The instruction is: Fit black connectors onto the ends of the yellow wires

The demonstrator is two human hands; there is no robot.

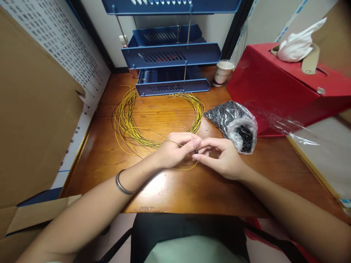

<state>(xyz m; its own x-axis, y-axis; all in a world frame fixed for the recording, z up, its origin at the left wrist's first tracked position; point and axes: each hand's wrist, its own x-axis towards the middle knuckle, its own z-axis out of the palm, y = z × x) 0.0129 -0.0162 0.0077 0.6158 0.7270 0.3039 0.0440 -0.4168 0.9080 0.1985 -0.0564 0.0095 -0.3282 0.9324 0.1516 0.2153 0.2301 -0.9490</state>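
Note:
My left hand is closed, thumb against the fingers, on a thin yellow wire that runs back toward a coil. Close against it, my right hand pinches a small black piece between thumb and fingertips. Whether the wire's end is inside that piece I cannot tell. A loose coil of yellow and black wires lies behind my hands on the wooden table. Just beyond my right hand rests an open clear plastic bag filled with small black pieces.
Blue stacked trays stand at the back, with a paper cup beside them. A red box holding tissue takes up the right rear. Cardboard lines the left side. The table's front edge is near my body.

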